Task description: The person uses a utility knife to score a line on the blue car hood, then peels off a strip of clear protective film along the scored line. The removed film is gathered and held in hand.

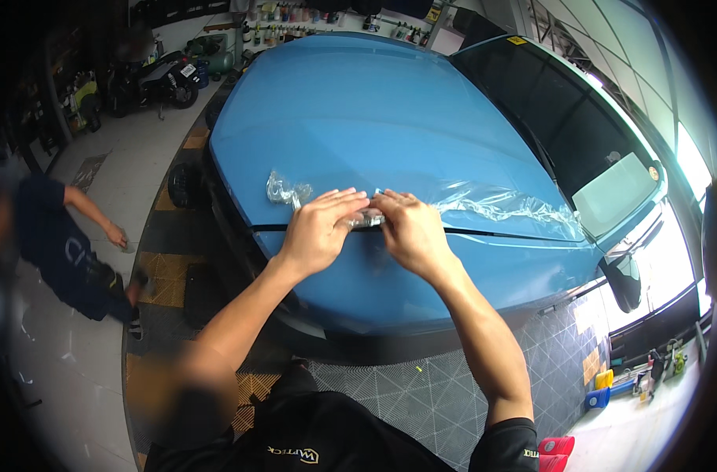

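A strip of crinkled clear plastic film (504, 206) lies along the side edge of the blue car hood (358, 118), just above the dark gap over the fender (374, 275). My left hand (317, 232) and my right hand (413, 234) meet at this edge, fingers bent inward and close together. Bunched film shows between and under my fingers, so both hands appear closed on it; my fingertips are partly hidden. Left of my left hand, a loose crumpled end of the film stands up on the hood. To the right the film runs toward the windshield (543, 118).
A co-worker in dark clothes (67, 244) is on the floor at the left. A side mirror (624, 283) sticks out at the right. Behind are a parked motorcycle (166, 82) and shelves of bottles (284, 16). Blue and yellow containers (598, 397) stand at the lower right.
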A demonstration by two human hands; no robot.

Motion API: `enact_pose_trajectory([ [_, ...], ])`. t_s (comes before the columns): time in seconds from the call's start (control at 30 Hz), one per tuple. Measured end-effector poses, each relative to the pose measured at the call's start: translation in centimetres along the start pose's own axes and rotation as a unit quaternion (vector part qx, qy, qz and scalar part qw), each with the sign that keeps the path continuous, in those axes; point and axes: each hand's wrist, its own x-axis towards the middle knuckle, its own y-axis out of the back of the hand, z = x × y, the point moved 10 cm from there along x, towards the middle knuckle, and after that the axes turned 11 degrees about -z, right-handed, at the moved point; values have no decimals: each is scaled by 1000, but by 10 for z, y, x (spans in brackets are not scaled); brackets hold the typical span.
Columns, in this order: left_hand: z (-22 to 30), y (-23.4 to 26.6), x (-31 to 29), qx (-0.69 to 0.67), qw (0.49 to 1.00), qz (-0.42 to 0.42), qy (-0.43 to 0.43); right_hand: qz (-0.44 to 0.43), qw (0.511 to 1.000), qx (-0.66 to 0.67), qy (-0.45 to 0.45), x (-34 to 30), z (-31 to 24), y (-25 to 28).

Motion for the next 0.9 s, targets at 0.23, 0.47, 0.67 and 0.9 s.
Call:
enact_pose_trajectory([
  [0.23,0,-8,-6,118,992,-48,-6,52,997,53,15,-9,-1,-2],
  [0.47,-26,57,-2,244,964,-4,107,89,990,113,-5,1,4,7],
  [0.67,-68,55,10,245,944,-37,216,109,988,106,38,5,14,-11],
  [0.9,-13,35,-13,341,861,46,374,181,971,114,102,-4,12,-4],
])
